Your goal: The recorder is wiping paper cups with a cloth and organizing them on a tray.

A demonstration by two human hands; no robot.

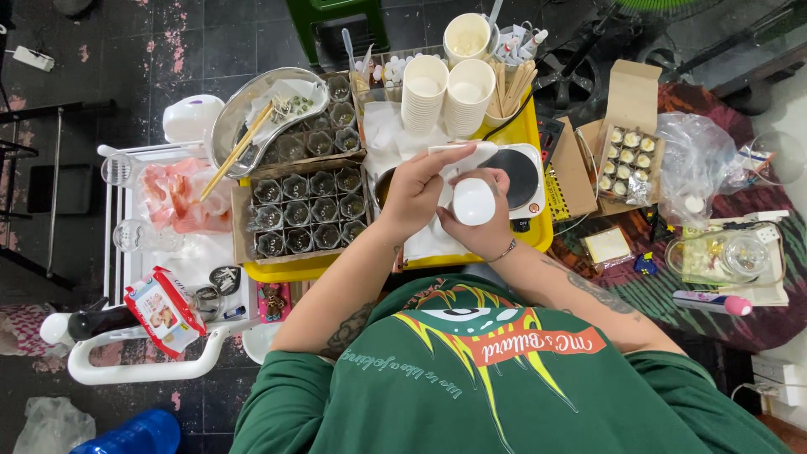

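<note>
Both hands are up over the yellow tray [521,126]. The right hand [486,220] has its fingers wrapped around a small white cup [473,202], held mouth-down or tilted toward the body, just in front of the small electric hot plate [514,172]. The left hand [414,192] has its fingers closed on a flat white piece [461,151], thumb and forefinger pinching its near end; it touches the cup's far side. I cannot tell what the piece is.

To do this well, I'd judge the cup should stay steady in the right hand while the left does the fine work, and both should keep low above the paper towel [424,240] so anything spilled lands there.

Now the counts. Two stacks of white paper cups [447,92] stand behind the hands, with one more single cup [466,38] further back. The cardboard box [298,210] left of the hands holds twelve small dark pots in three rows of four; more pots sit behind it, partly hidden. One metal bowl [244,113] carries a pair of chopsticks [239,147]. On the right, an open carton [629,155] shows about ten small pale jars.
</note>
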